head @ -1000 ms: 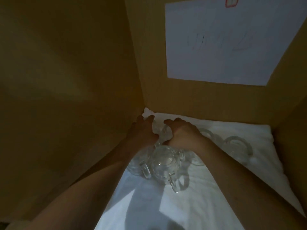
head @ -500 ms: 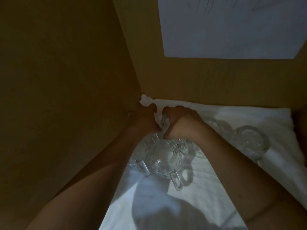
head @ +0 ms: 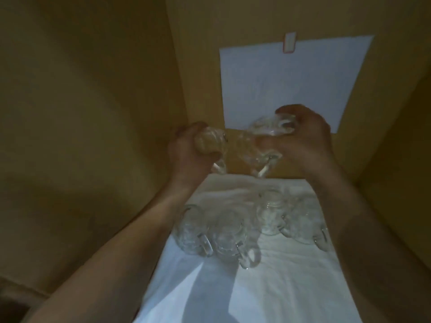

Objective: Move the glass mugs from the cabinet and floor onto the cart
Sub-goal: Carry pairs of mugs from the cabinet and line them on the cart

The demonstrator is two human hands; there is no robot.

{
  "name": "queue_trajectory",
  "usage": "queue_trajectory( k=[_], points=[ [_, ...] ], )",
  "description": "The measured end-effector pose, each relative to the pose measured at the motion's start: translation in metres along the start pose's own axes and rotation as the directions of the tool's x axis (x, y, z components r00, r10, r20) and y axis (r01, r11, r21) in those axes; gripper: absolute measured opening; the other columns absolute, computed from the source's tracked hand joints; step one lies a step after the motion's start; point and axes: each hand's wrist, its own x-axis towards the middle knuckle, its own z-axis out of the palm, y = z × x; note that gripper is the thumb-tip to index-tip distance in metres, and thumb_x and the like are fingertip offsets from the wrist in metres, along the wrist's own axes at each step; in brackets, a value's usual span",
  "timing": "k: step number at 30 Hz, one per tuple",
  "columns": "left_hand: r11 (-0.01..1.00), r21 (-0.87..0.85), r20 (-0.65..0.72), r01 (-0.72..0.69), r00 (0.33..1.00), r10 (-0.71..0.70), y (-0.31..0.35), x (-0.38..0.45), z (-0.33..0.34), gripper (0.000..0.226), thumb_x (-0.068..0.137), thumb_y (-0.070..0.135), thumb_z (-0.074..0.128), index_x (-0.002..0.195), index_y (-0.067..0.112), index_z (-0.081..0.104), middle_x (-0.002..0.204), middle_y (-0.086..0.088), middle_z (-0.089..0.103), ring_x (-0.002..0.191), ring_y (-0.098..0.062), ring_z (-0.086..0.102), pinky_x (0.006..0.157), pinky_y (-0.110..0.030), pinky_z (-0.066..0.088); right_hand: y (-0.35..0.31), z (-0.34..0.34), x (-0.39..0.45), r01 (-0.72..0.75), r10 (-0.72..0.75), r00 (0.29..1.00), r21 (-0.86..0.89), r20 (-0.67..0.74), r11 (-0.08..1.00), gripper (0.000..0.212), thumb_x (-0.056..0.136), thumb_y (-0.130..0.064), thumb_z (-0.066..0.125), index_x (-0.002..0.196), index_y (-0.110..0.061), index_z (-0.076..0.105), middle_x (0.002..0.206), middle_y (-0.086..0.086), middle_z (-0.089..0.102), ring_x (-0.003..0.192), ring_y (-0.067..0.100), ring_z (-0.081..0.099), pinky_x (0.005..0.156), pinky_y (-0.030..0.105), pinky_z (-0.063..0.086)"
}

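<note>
Moved: both hands have come up off the white cloth since the earlier frames, and each now holds glass up in front of the back wall.
Left wall: the brown cabinet wall (head: pixel 81 113) fills the left side of the frame.
Left hand: the left hand (head: pixel 193 148) is in the middle of the frame, fingers curled tight round a glass mug (head: pixel 211 142); its handle hangs down below the hand.
Between the hands: more glass (head: pixel 249 150) shows here, blurry, with a handle pointing down. I cannot tell which hand holds it.
Right hand: the right hand (head: pixel 303 138) is just right of middle, fingers wrapped over a second glass mug (head: pixel 271 125).
Hands: close side by side, each clamped on glass.
Paper: a white sheet (head: pixel 291 75) is stuck on the back wall, upper right of middle, with a small clip (head: pixel 289 42) at its top.
Cloth: a white cloth (head: pixel 245 287) covers the cabinet floor, low in the frame.
Mugs left: a bunch of glass mugs (head: pixel 233 224) sits on the cloth below the hands, between the two arms. The count is hard to tell.
</note>
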Motion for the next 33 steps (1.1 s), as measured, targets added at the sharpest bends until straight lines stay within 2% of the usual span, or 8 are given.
queue_trajectory(
  k=[2,5,9,12,15,19,26,33],
  points=[
    [0.933,-0.321,-0.034,0.164,0.982,-0.184,0.026,-0.006,-0.017,0.075,0.044,0.022,0.093,0.110,0.042,0.065,0.120,0.000,0.066,0.106,-0.017,0.065,0.089,-0.038,0.057,-0.015,-0.028,-0.020,-0.003,0.064,0.984,0.344,-0.167,0.939,0.067,0.048,-0.030,0.098,0.107,-0.022,0.069,0.099,-0.009,0.073,0.090,0.010,0.073,0.077,0.034,0.061],
    [0.671,-0.600,0.167,0.435,0.889,-0.427,0.047,-0.014,-0.032,0.084,0.047,0.029,0.092,0.125,0.028,0.060,0.120,0.000,0.069,0.096,-0.020,0.072,0.066,-0.040,0.062,-0.024,-0.056,-0.044,-0.088,0.194,0.978,0.691,-0.078,0.718,0.051,0.072,-0.030,0.087,0.117,-0.013,0.068,0.112,0.003,0.074,0.099,0.024,0.074,0.075,0.044,0.061],
    [0.270,-0.657,0.590,0.704,0.703,-0.397,0.070,-0.041,-0.063,0.018,0.087,0.031,0.069,0.102,0.021,0.071,0.103,-0.005,0.076,0.079,-0.023,0.074,0.075,-0.042,0.058,-0.036,-0.079,-0.093,-0.126,0.186,0.980,0.941,0.069,0.313,0.047,0.089,-0.035,0.071,0.131,-0.015,0.063,0.129,0.011,0.068,0.113,0.033,0.068,0.094,0.053,0.054],
    [0.023,-0.631,0.725,0.776,0.599,-0.340,0.076,-0.066,-0.083,0.036,0.086,0.038,0.068,0.115,0.016,0.071,0.105,-0.010,0.076,0.092,-0.029,0.073,0.074,-0.044,0.060,-0.045,-0.081,-0.133,-0.105,0.192,0.979,0.975,0.067,0.195,0.029,0.093,-0.029,0.068,0.119,-0.016,0.074,0.124,0.011,0.070,0.115,0.033,0.067,0.100,0.051,0.050],
    [0.015,-0.561,0.788,0.828,0.539,-0.298,0.078,-0.096,-0.097,0.064,0.073,0.057,0.078,0.120,0.015,0.068,0.118,-0.014,0.069,0.107,-0.034,0.067,0.090,-0.060,0.051,-0.055,-0.082,-0.173,-0.118,0.266,0.961,0.981,0.074,0.152,0.014,0.085,-0.019,0.070,0.093,-0.016,0.082,0.114,0.014,0.074,0.111,0.035,0.068,0.100,0.052,0.051],
    [-0.037,-0.519,0.828,0.854,0.492,-0.270,0.079,-0.139,-0.118,0.076,0.066,0.064,0.081,0.120,0.012,0.066,0.121,-0.013,0.065,0.108,-0.031,0.066,0.099,-0.055,0.045,-0.064,-0.081,-0.225,-0.106,0.306,0.951,0.980,0.050,0.168,0.035,0.077,-0.022,0.075,0.112,-0.018,0.071,0.117,0.013,0.073,0.103,0.035,0.071,0.096,0.052,0.052],
    [-0.147,-0.476,0.873,0.867,0.446,-0.195,0.073,-0.200,-0.142,0.076,0.067,0.055,0.083,0.122,0.006,0.063,0.120,-0.018,0.065,0.105,-0.032,0.062,0.088,-0.043,0.053,-0.070,-0.076,-0.309,-0.069,0.368,0.930,0.980,-0.004,0.186,0.031,0.083,-0.036,0.077,0.108,-0.018,0.075,0.115,0.004,0.074,0.096,0.022,0.071,0.103,0.034,0.043],
    [-0.151,-0.395,0.915,0.906,0.402,0.022,0.076,-0.248,-0.153,0.045,0.083,0.038,0.074,0.104,-0.001,0.066,0.102,-0.026,0.069,0.095,-0.042,0.068,0.094,-0.058,0.052,-0.069,-0.087,-0.382,-0.009,0.292,0.955,0.982,-0.046,0.187,0.048,0.092,-0.026,0.068,0.137,-0.012,0.058,0.131,0.020,0.064,0.115,0.039,0.066,0.106,0.056,0.045]
  ],
)
